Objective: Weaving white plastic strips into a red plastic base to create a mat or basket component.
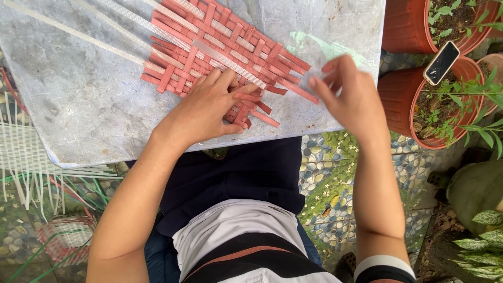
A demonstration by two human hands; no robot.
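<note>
Weaving in hand: left hand (201, 107) lies open, pressing the red mat (220, 50) to the bench (78, 105); right hand (348, 97) pinches a clear strip (230, 63), which next needs threading.

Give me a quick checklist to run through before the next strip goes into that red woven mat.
1. Left hand pressing flat on the red woven mat: ok.
2. Right hand pinching the clear strip: ok, though the hand is blurred.
3. Mat fully on the grey board: ok.
4. Near-edge red strip ends lying even: not ok, they splay.
5. Which red strips the clear strip passes under: cannot tell.
</note>
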